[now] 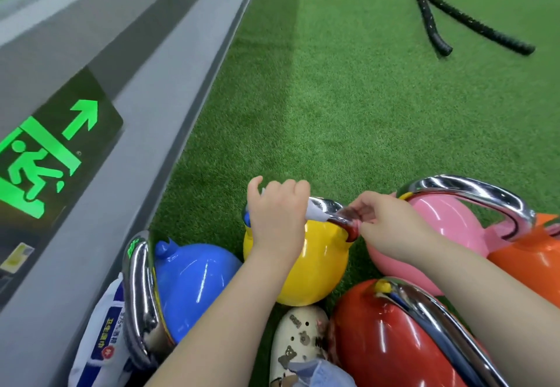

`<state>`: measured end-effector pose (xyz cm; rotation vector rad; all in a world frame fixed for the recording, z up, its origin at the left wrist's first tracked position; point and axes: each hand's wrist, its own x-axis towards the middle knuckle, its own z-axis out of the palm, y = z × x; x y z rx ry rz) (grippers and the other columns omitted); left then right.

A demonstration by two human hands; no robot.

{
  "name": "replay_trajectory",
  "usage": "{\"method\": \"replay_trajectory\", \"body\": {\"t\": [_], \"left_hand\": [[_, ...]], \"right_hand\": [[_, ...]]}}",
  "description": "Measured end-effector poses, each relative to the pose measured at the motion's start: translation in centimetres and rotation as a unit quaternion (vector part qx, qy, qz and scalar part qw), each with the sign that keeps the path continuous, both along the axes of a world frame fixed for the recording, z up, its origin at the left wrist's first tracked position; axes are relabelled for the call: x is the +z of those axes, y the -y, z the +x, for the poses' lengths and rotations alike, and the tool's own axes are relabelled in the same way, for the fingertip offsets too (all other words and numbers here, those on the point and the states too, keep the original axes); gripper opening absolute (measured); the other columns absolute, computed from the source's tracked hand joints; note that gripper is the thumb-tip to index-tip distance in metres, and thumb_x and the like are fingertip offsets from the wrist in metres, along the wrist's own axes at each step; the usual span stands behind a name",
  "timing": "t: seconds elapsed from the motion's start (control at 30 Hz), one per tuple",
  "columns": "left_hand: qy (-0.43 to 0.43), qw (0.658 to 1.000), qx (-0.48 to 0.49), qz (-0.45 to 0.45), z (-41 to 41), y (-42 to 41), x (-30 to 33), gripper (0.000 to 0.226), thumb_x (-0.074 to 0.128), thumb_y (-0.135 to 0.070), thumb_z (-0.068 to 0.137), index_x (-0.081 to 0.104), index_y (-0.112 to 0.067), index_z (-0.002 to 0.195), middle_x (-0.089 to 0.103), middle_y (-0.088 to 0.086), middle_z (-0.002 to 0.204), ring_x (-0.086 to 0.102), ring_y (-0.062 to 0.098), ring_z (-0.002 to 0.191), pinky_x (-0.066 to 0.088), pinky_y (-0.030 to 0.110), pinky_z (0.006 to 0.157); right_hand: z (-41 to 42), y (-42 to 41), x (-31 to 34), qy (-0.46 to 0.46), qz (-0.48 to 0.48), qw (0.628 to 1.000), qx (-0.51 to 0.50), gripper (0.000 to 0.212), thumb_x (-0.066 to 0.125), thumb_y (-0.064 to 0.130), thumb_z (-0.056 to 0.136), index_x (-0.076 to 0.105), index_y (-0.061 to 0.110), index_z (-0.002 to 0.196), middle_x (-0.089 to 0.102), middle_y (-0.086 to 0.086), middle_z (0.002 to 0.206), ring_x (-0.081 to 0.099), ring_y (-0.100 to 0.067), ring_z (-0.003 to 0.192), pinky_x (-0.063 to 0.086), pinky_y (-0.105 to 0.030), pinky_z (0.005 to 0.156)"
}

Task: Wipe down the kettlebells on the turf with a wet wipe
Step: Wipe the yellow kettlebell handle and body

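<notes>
A yellow kettlebell (321,265) with a chrome handle (328,206) stands on the green turf in the lower middle. My left hand (277,214) grips the handle's left part with a white wet wipe (315,213) wrapped under the fingers. My right hand (385,220) pinches the right end of the same handle. Around it stand a blue kettlebell (194,277), a pink one (436,229), an orange one (533,259) and a red one (391,341).
A grey wall base (127,132) with a green exit sign (45,156) runs along the left. A wet-wipe pack (103,344) lies beside the blue kettlebell. My shoe (298,341) sits between the kettlebells. A black battle rope (436,8) lies on the turf (348,99) far right.
</notes>
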<state>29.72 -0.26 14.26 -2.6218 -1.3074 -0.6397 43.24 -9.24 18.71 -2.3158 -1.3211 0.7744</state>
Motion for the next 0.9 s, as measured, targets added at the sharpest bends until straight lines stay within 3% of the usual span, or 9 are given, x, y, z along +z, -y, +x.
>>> {"method": "replay_trajectory", "body": {"t": [0.13,0.23,0.3,0.37,0.5,0.63,0.77,0.83,0.9], "left_hand": [[0.165,0.976,0.077,-0.116,-1.5,-1.7,-2.2,0.019,0.062,-0.008,0.076,0.052,-0.023,0.068,0.050,-0.007,0.060,0.051,0.018,0.060,0.032,0.039,0.093],[0.330,0.895,0.112,-0.280,-2.0,-1.9,-3.1,0.023,0.056,-0.011,0.080,0.046,-0.025,0.065,0.047,-0.010,0.061,0.049,0.023,0.068,0.040,0.038,0.079],[0.421,0.832,0.139,-0.333,-1.8,-1.9,-3.6,0.025,0.058,-0.012,0.077,0.045,-0.028,0.062,0.051,-0.009,0.062,0.051,0.024,0.069,0.043,0.038,0.067],[0.464,0.796,0.157,-0.356,-1.8,-1.7,-4.2,0.020,0.060,-0.014,0.072,0.048,-0.029,0.064,0.054,-0.008,0.065,0.053,0.021,0.069,0.046,0.038,0.067],[0.483,0.755,0.176,-0.406,-1.9,-1.7,-6.3,0.015,0.066,-0.027,0.063,0.058,-0.028,0.076,0.067,0.003,0.082,0.064,0.029,0.085,0.052,0.044,0.081],[0.469,0.748,0.199,-0.426,-1.9,-1.6,-7.3,0.032,0.065,-0.036,0.061,0.061,-0.019,0.088,0.068,0.006,0.092,0.063,0.029,0.094,0.049,0.046,0.088],[0.466,0.743,0.197,-0.439,-2.0,-0.5,-7.4,0.024,0.067,-0.030,0.082,0.050,-0.017,0.093,0.062,0.005,0.096,0.058,0.030,0.101,0.045,0.044,0.091],[0.393,0.767,0.225,-0.454,-2.1,0.0,-7.9,0.037,0.054,-0.038,0.090,0.047,-0.008,0.110,0.057,0.016,0.116,0.050,0.035,0.114,0.038,0.047,0.098],[0.328,0.775,0.246,-0.481,-2.3,0.2,-8.0,0.059,0.042,-0.044,0.094,0.033,-0.004,0.136,0.037,0.018,0.143,0.030,0.031,0.135,0.024,0.045,0.111]], "right_hand": [[-0.1,0.2,0.4,0.008,-0.013,1.000,0.017,0.025,0.055,0.008,0.084,0.054,0.032,0.081,0.067,0.006,0.088,0.063,-0.017,0.088,0.051,-0.037,0.084],[-0.5,0.2,0.5,-0.008,-0.006,1.000,0.012,0.027,0.054,0.009,0.087,0.052,0.036,0.086,0.066,0.003,0.098,0.062,-0.018,0.097,0.048,-0.033,0.087],[-0.9,0.2,0.3,0.013,0.005,1.000,0.006,0.026,0.053,0.009,0.087,0.057,0.026,0.107,0.064,-0.001,0.106,0.059,-0.020,0.098,0.045,-0.030,0.085],[-1.5,0.2,0.1,0.027,0.012,1.000,0.011,0.031,0.051,0.007,0.086,0.055,0.021,0.113,0.062,-0.003,0.105,0.055,-0.018,0.088,0.041,-0.027,0.074],[-1.8,0.3,0.2,0.030,0.009,0.999,0.028,0.030,0.052,0.006,0.085,0.051,0.025,0.108,0.049,0.006,0.090,0.043,0.000,0.067,0.026,-0.020,0.061],[-1.2,0.3,0.3,-0.014,0.013,1.000,0.017,0.032,0.052,0.003,0.083,0.049,0.032,0.094,0.059,0.007,0.091,0.057,-0.015,0.091,0.037,-0.024,0.074],[-1.2,0.3,0.0,-0.015,0.020,1.000,0.012,0.032,0.053,0.002,0.082,0.049,0.033,0.092,0.060,0.008,0.092,0.055,-0.015,0.091,0.037,-0.023,0.075],[-1.3,0.2,-0.1,-0.012,0.022,1.000,0.009,0.031,0.054,0.002,0.082,0.050,0.032,0.092,0.061,0.007,0.092,0.054,-0.014,0.089,0.035,-0.023,0.073],[-1.3,0.1,-0.2,-0.008,0.019,1.000,0.012,0.030,0.054,0.003,0.082,0.049,0.031,0.092,0.060,0.008,0.092,0.053,-0.013,0.085,0.034,-0.022,0.069]]}}
